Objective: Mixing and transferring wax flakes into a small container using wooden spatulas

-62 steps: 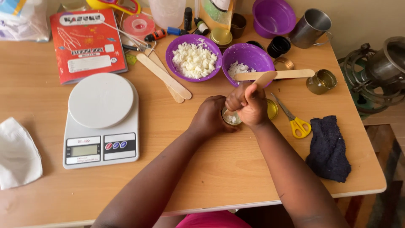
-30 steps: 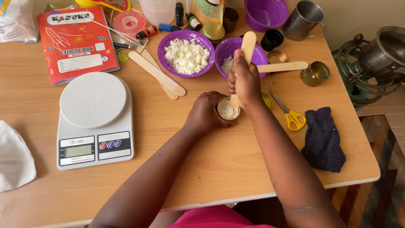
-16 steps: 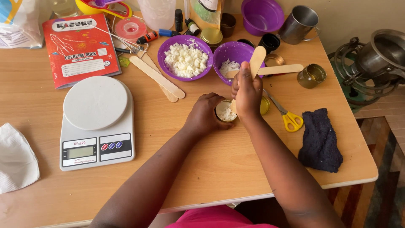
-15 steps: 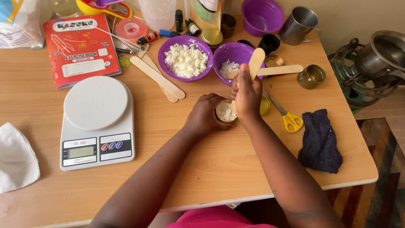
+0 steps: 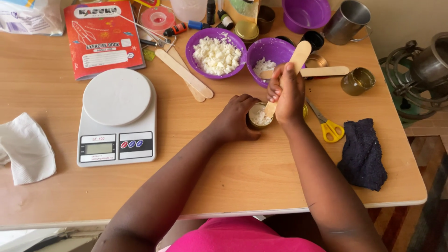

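Note:
My left hand wraps around a small gold tin on the wooden table; white crumbled wax fills the tin. My right hand grips a flat wooden stick held steeply, its lower end pushed into the wax in the tin. Just behind my hands stand two purple bowls: the left bowl is heaped with white wax chunks, the right bowl holds a little wax. A second wooden stick lies across the right bowl's rim.
A white digital scale sits left of my hands, a red exercise book behind it. Yellow-handled scissors, a dark cloth and an open gold tin lie to the right. Two wooden sticks, a metal mug, small bottles and a white tissue are also present.
My right hand has kept working the stick up and down in the tin, tilting it more upright than two seconds ago. My left hand stays around the tin. The camera view shifted slightly.

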